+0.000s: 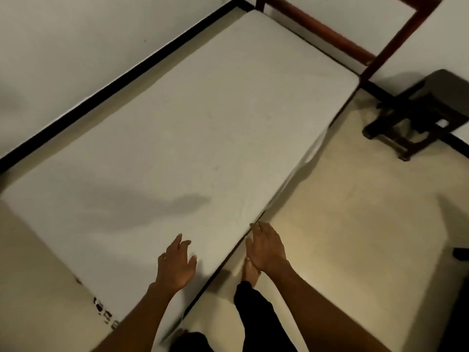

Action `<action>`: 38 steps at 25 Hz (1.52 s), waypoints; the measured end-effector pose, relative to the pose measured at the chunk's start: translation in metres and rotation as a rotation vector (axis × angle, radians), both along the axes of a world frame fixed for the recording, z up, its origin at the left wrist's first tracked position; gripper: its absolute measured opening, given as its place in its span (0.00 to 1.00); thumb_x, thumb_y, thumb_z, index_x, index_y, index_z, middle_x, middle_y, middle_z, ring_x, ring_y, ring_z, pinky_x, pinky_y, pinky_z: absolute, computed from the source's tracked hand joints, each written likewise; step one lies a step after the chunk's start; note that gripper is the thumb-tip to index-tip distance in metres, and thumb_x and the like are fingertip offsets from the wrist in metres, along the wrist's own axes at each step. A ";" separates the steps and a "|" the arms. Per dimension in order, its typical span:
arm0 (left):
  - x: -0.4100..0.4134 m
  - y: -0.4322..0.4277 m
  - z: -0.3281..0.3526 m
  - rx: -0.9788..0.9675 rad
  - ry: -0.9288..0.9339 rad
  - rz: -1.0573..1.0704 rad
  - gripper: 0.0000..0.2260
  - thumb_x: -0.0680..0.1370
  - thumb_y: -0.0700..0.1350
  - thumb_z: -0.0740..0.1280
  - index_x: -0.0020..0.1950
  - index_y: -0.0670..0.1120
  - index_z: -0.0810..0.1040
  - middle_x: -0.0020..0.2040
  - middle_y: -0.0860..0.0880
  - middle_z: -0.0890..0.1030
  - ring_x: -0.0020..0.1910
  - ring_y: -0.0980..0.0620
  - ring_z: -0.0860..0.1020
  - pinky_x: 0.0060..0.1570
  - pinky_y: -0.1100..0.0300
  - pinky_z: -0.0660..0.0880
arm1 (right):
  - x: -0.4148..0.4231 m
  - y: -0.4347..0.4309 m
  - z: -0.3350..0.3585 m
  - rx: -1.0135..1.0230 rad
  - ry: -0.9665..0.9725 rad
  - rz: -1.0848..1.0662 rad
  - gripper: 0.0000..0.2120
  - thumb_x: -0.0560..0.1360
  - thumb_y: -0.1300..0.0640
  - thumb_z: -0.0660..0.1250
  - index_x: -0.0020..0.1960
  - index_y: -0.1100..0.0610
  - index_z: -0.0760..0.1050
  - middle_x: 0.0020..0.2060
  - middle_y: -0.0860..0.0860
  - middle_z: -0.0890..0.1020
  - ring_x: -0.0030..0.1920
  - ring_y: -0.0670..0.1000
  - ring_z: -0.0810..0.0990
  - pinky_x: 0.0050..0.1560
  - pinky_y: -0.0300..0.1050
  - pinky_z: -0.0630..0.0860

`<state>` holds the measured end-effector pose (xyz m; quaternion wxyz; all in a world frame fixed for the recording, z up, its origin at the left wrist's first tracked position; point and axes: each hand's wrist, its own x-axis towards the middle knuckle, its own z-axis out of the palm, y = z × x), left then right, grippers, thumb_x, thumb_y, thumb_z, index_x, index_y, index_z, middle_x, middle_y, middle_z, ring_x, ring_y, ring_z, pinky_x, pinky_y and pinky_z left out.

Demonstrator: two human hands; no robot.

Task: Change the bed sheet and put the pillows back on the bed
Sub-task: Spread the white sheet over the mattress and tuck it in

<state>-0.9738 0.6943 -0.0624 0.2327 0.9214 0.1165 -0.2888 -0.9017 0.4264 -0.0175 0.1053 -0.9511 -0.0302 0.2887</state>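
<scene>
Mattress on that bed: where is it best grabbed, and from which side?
Probably the mattress by its long edge near the right hand, coming from the open floor side: the opposite edge runs close along the wall, and the wooden headboard closes the far end.

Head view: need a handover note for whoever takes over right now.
Hands: left hand open, over the mattress at its near end; right hand open, at its floor-side edge. Neither holds anything.
Things: mattress flat, top smooth, nothing on it. No loose sheet or pillows in view.
Done: old bedding seems off; unclear whether a fresh sheet is on.
Left: check the sheet, put the pillows back.
</scene>
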 end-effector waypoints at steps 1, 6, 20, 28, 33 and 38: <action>0.013 -0.012 -0.008 0.003 0.013 0.033 0.24 0.83 0.54 0.64 0.79 0.50 0.68 0.84 0.48 0.57 0.81 0.46 0.63 0.74 0.46 0.66 | 0.026 -0.012 -0.015 -0.004 -0.013 0.016 0.35 0.80 0.41 0.44 0.79 0.58 0.65 0.78 0.60 0.67 0.79 0.61 0.64 0.79 0.56 0.62; 0.060 -0.026 -0.085 0.052 -0.067 0.153 0.26 0.81 0.48 0.69 0.78 0.45 0.70 0.83 0.45 0.60 0.80 0.43 0.65 0.74 0.45 0.69 | 0.118 -0.027 -0.123 -0.035 -0.082 0.079 0.33 0.86 0.42 0.47 0.85 0.56 0.45 0.84 0.57 0.44 0.84 0.58 0.42 0.83 0.55 0.48; 0.106 -0.215 -0.280 -0.052 -0.245 -0.086 0.39 0.80 0.56 0.64 0.86 0.44 0.51 0.86 0.43 0.45 0.85 0.43 0.44 0.80 0.38 0.57 | 0.167 -0.067 -0.345 -0.006 -0.356 0.200 0.32 0.86 0.41 0.51 0.85 0.47 0.43 0.85 0.51 0.42 0.84 0.55 0.39 0.82 0.60 0.51; 0.158 -0.268 -0.248 -0.234 -0.116 0.027 0.27 0.77 0.48 0.73 0.75 0.51 0.70 0.78 0.48 0.69 0.75 0.45 0.71 0.66 0.50 0.75 | 0.247 -0.176 -0.322 0.082 -0.232 0.175 0.30 0.87 0.46 0.51 0.85 0.45 0.44 0.85 0.49 0.43 0.84 0.52 0.40 0.81 0.62 0.57; 0.229 -0.321 -0.255 -0.333 0.040 0.496 0.10 0.80 0.42 0.68 0.53 0.60 0.79 0.55 0.56 0.81 0.50 0.55 0.82 0.56 0.51 0.80 | 0.331 -0.245 -0.318 0.162 -0.245 0.408 0.33 0.85 0.49 0.56 0.85 0.42 0.45 0.85 0.43 0.44 0.84 0.49 0.43 0.81 0.58 0.54; 0.301 -0.415 -0.253 -0.621 0.405 1.242 0.08 0.83 0.44 0.66 0.56 0.48 0.84 0.51 0.45 0.88 0.49 0.44 0.85 0.53 0.51 0.77 | 0.400 -0.315 -0.311 0.690 -0.168 -0.053 0.13 0.82 0.58 0.65 0.62 0.50 0.83 0.59 0.43 0.85 0.60 0.43 0.82 0.62 0.48 0.80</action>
